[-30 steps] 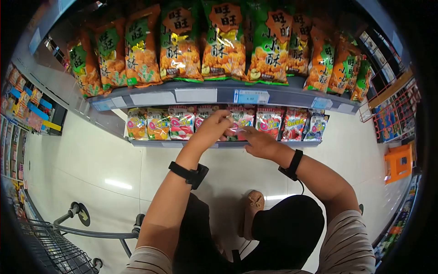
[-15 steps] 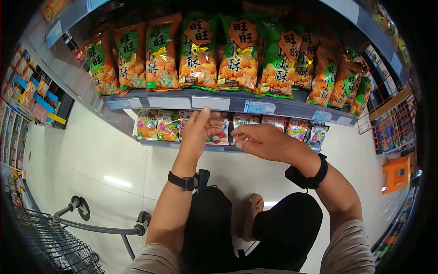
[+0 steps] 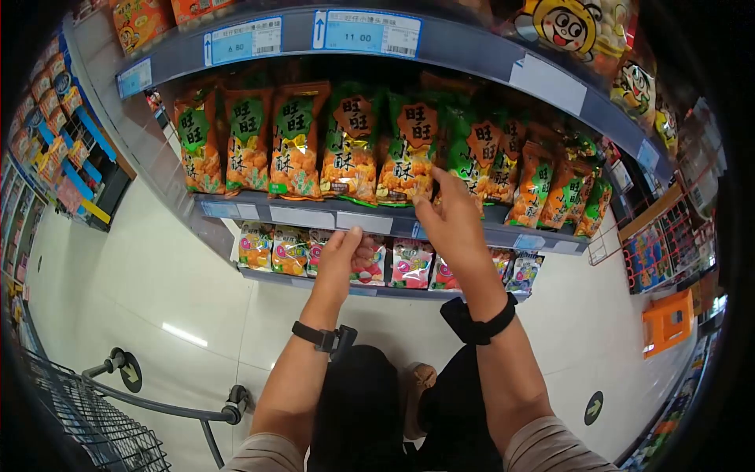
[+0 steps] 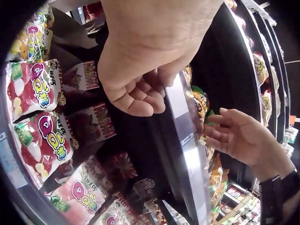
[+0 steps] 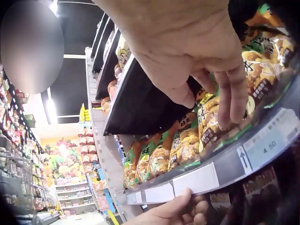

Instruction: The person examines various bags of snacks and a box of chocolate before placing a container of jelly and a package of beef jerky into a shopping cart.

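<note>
My right hand [image 3: 456,224] reaches to the middle shelf with thumb and fingers spread. Its fingertips overlap an orange-and-green snack bag [image 3: 407,153] in the head view. Seen from the right wrist, two fingers hang down in front of a bag [image 5: 210,126] and hold nothing. Just left and lower, my left hand [image 3: 338,263] is at that shelf's front edge [image 4: 176,101], thumb tip by a white label [image 3: 364,223]. Its other fingers curl loosely below the edge with nothing in them. Matching bags [image 3: 297,149] stand upright in a row on both sides.
Small gummy candy bags [image 3: 411,265] line the bottom shelf. An upper shelf [image 3: 464,55] with price tags juts out above. A shopping cart [image 3: 86,409] stands at the lower left, an orange stool [image 3: 668,322] at the right. Red wire racks [image 3: 668,236] hang beyond the shelf end.
My right hand has moved up from the bottom shelf to the snack bags. My left hand has come to the middle shelf's edge, its fingers more curled. The head view has tilted upward.
</note>
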`<state>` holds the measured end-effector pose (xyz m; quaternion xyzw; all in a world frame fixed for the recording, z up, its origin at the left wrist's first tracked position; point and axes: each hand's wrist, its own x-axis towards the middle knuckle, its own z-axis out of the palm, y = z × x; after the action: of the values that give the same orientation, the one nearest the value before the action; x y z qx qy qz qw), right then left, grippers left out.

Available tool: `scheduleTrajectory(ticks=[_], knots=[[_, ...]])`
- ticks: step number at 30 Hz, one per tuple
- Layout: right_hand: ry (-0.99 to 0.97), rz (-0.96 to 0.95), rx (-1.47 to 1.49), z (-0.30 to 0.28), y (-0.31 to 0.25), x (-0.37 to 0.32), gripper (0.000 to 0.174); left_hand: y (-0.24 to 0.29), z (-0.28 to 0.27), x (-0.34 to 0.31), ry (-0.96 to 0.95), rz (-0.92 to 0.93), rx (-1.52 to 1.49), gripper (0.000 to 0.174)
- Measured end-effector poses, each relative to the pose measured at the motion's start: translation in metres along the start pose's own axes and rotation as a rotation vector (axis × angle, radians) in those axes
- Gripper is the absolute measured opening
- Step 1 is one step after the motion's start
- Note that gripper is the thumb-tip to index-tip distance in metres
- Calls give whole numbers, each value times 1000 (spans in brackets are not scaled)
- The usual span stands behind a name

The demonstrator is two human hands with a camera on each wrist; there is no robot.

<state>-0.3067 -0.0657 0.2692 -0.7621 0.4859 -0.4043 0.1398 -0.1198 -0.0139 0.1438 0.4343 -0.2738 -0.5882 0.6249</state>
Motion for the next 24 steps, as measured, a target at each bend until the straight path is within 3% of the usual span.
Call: scheduleTrajectory(ticks=[10, 14, 22, 24], knots=[[102, -77, -69, 17, 7, 7, 60, -3, -1, 2, 8, -4, 10, 30], [148, 51, 86, 21, 9, 8, 65, -8, -2, 3, 2, -7, 16, 31], [86, 138, 118, 12, 8, 13, 66, -8, 1, 3, 13, -8, 43, 35], [123, 18, 45, 14, 16, 14, 63, -7, 1, 3, 5, -9, 37, 35]])
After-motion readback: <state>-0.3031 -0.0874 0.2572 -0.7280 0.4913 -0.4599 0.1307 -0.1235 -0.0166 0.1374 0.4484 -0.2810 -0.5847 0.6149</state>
